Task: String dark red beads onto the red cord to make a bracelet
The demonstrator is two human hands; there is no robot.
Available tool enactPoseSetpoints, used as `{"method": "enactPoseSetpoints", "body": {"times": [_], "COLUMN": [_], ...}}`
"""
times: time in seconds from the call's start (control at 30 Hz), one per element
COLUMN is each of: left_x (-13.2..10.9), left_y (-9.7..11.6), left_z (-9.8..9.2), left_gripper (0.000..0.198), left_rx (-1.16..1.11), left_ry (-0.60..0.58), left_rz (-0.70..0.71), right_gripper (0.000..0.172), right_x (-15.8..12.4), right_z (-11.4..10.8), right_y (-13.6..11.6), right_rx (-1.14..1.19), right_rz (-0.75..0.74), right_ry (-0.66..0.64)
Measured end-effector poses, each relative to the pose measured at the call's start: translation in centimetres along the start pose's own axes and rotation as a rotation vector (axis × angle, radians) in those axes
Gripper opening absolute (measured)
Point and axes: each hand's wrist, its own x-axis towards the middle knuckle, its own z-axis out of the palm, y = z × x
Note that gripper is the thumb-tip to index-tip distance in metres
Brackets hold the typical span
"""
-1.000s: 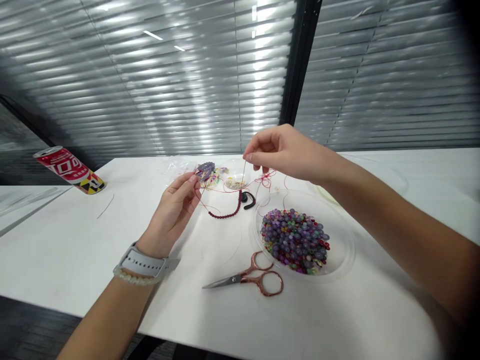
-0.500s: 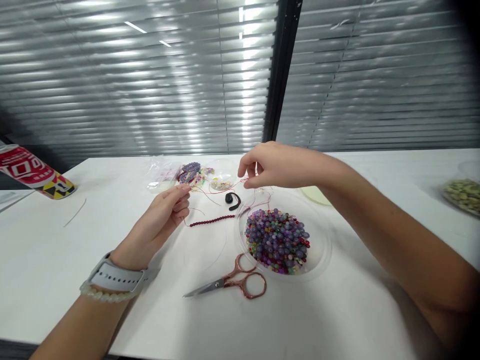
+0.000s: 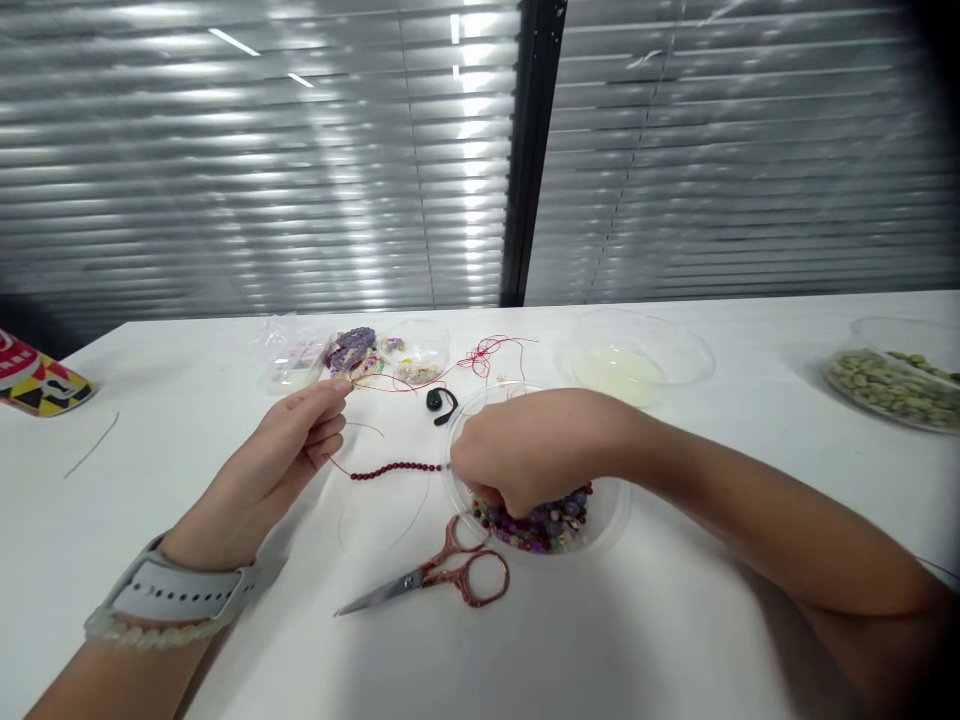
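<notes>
Blinds (image 3: 262,180) glowing ahead, white bench (image 3: 675,640) under my arms, and here we go: my left hand (image 3: 262,470) is pinched closed, apparently on the red thread (image 3: 341,462), lifting it so the strung dark red beads (image 3: 397,469) lie in a neat line on the bench. My right hand (image 3: 525,450) is down in the clear bowl (image 3: 611,520) of mixed beads (image 3: 547,525), fingers hidden, so I can't tell whether they're closed on one. That bowl sits close for easy reach, with the scissors (image 3: 442,580) just below it, handy for the thread.
</notes>
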Motion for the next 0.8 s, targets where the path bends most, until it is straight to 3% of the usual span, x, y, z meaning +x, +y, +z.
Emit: {"method": "enactPoseSetpoints", "body": {"times": [0.33,0.57,0.8], "left_x": [0.2,0.0,-0.2], "left_y": [0.0,0.1,0.3], "left_z": [0.2,0.2,0.1], "left_gripper": [0.013,0.014,0.021], "left_rx": [-0.067,-0.089,-0.134], "left_ry": [0.001,-0.038,-0.106], "left_rz": [-0.038,-0.045,-0.033], "right_gripper": [0.011,0.015,0.011], "right_x": [0.9,0.6,-0.8], "right_z": [0.5,0.3,-0.7], "right_y": [-0.2,0.6,3.4], "right_rx": [-0.026,0.007,0.244], "right_rz": [0.017,-0.022,-0.083], "right_ry": [-0.008,0.010,0.054]}}
